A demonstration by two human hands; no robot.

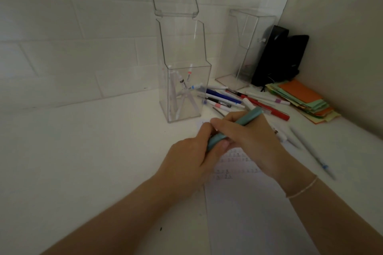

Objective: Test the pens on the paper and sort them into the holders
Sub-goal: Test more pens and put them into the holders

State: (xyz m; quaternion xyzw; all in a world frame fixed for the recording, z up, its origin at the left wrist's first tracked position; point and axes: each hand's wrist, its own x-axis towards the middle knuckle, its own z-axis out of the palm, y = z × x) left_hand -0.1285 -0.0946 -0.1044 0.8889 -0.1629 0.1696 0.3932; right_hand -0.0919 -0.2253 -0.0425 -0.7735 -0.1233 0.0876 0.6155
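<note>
Both hands hold one teal pen above the top of the white paper. My left hand grips its lower end, and my right hand grips the barrel just above. The pen's upper end points up and to the right. Faint small marks show on the paper under the hands. A clear holder behind the hands contains several pens. A second clear holder stands farther back right. A pile of loose pens lies between the holders and my hands.
A stack of coloured paper sheets lies at the right by the wall. A black object stands in the corner. A pale pen with a blue tip lies right of the paper. The tiled wall runs close behind.
</note>
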